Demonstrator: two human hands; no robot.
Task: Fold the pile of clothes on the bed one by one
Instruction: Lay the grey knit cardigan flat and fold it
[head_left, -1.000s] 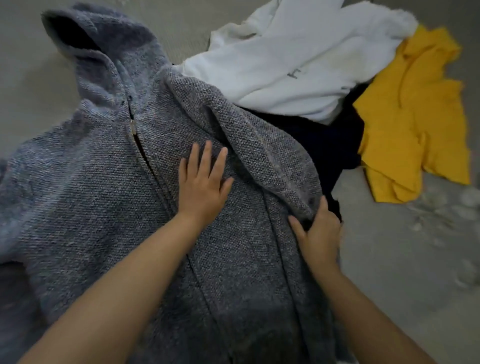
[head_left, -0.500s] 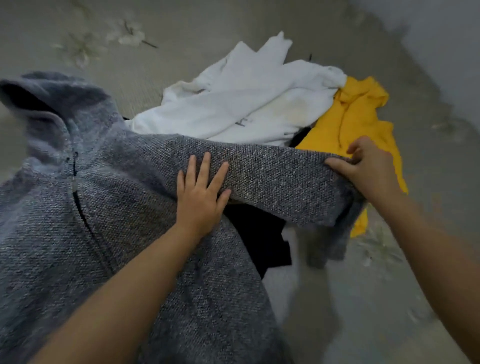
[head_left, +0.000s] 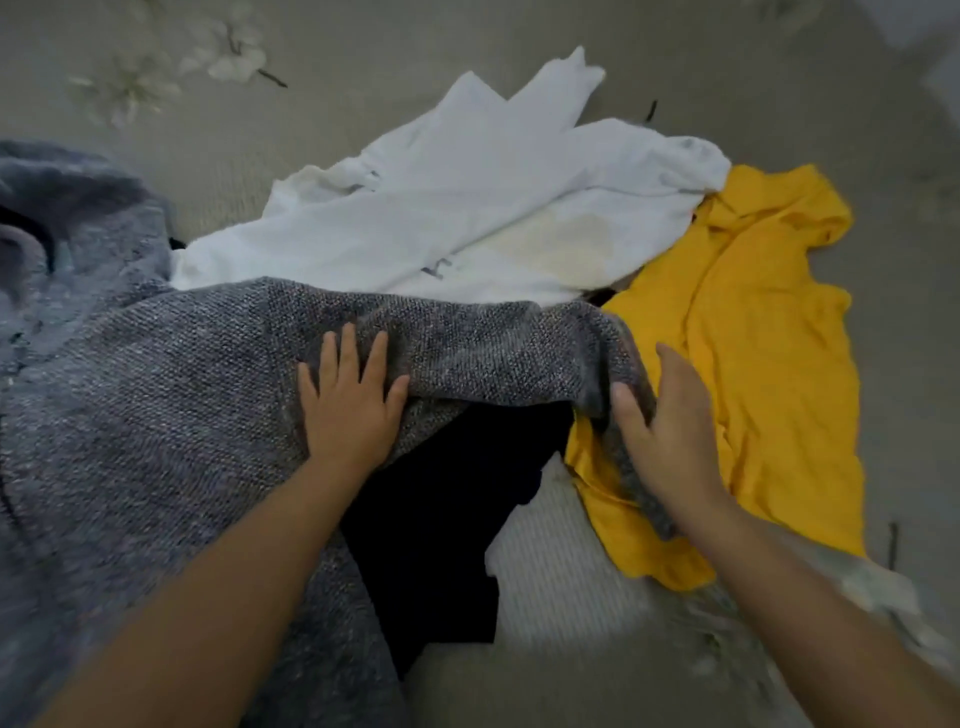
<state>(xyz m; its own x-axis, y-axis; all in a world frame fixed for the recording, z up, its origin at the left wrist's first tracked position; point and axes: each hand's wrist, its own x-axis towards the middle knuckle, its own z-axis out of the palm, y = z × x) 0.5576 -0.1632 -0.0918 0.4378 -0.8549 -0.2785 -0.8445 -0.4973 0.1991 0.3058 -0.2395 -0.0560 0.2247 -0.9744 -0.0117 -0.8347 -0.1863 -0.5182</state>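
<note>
Hoodie (head_left: 156, 415) of grey knit fills the left; its sleeve (head_left: 467, 343) runs rightward across the pile. Left hand (head_left: 350, 410) presses flat, fingers straight, at the sleeve's root. Right hand (head_left: 670, 441), nearer the cuff (head_left: 618, 384), touches it with relaxed fingers.

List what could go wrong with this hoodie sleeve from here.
1. The grey hoodie's sleeve lies across the black garment and its cuff over the yellow shirt; pulling it in may drag those along.
2. The left hand only presses flat, so the hoodie body could slide.
3. The right hand rests loosely at the cuff; the sleeve might slip and fold crooked.
</note>
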